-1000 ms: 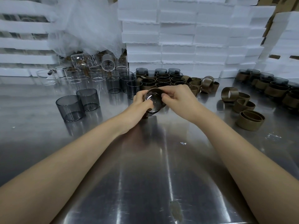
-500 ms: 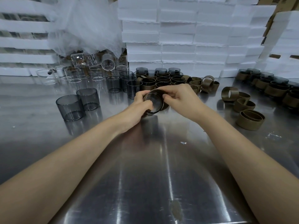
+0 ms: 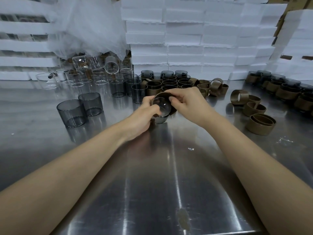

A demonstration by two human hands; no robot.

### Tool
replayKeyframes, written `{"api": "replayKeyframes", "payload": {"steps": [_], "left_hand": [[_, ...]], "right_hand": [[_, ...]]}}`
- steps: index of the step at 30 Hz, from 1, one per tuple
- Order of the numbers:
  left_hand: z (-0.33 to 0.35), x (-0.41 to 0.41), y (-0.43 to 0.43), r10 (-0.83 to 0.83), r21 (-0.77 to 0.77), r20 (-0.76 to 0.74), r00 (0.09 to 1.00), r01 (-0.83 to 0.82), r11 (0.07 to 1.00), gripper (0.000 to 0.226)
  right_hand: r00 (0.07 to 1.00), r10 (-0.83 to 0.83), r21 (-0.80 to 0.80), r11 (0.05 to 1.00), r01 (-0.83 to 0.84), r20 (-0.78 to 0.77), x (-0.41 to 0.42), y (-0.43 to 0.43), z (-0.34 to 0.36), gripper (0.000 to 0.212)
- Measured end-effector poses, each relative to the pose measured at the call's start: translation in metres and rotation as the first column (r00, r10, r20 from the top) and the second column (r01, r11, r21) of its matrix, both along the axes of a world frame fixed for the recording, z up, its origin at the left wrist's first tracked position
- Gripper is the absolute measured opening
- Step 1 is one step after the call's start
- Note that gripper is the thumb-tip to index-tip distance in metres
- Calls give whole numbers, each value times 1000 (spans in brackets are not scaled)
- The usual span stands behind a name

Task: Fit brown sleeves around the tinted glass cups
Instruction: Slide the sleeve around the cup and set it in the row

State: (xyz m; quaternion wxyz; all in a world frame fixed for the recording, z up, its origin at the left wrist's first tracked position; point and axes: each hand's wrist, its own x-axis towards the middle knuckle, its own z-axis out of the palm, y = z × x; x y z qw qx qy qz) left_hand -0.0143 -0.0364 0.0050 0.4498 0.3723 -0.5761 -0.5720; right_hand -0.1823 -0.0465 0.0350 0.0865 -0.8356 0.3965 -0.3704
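The near part of the brushed steel table is crossed by both forearms, and only a few small flecks are seen on it, so elbow room looks generous there. The table's front edge sits right at the bottom of the view, so anything dragged back that way could probably be knocked off.

Just past that, one smoky tinted glass cup is held above the table, tipped with one end toward the camera. It's gripped by the left hand, fingers curled round its side. A brown band-shaped sleeve is pinched at its edge by the right hand and looks partly worked over the cup, not seated yet.

To the left, two bare tinted cups are parked, touching each other. To the right, loose brown sleeves are scattered, some nested.

Further back, a packed cluster of sleeved cups can be counted as done, with another batch at far right. Several unsleeved tinted cups are left beside the cluster, plus clear glasses that aren't part of this. So roughly most of the way there, it's guessed.

Stacked white foam boxes wall off the back, so space there is tight.
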Motion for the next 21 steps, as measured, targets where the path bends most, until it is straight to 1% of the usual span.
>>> {"api": "replayKeyframes", "payload": {"steps": [2,4,7,9,10,11,12,13,14,16,19,21], "left_hand": [[-2,-1,2,8,-13,-19,1000,-8,1000,45],[-4,-2,4,18,-25,-44,999,-19,1000,45],[-5,-1,2,33,-18,-117,993,-36,999,45],[-5,4,-1,23,-15,-171,985,-26,1000,39],[-5,6,-2,4,-30,-194,981,-10,999,35],[-6,8,-3,-15,-49,-211,977,5,999,32],[-6,9,-3,-26,-66,-228,973,11,998,30],[-6,10,-4,-29,-79,-247,969,10,997,28],[-5,11,-4,-32,-86,-266,963,9,996,25],[-4,10,-4,-41,-81,-296,954,18,997,22],[-3,9,-2,-84,-54,-314,946,71,996,27],[-1,8,0,-102,-19,-311,945,102,995,32]], "right_hand": [[999,-9,14,1000,9,48,0,0,-1,34],[991,-20,74,997,11,129,0,1,-2,33],[965,-24,205,978,-31,262,-2,-1,-2,29],[943,-46,316,947,-64,329,-3,-3,-3,20],[928,-53,401,910,-107,368,-2,-4,-5,16],[903,-63,508,842,-181,425,-1,-3,-8,13],[867,-87,605,750,-267,490,0,-3,-11,15],[834,-109,660,670,-340,540,1,-3,-13,22],[813,-103,672,626,-395,573,2,-4,-16,30],[753,-85,635,605,-481,652,5,-4,-19,40],[595,-115,541,578,-611,795,12,-3,-21,46],[534,-134,508,561,-654,835,15,-2,-23,55]]}}
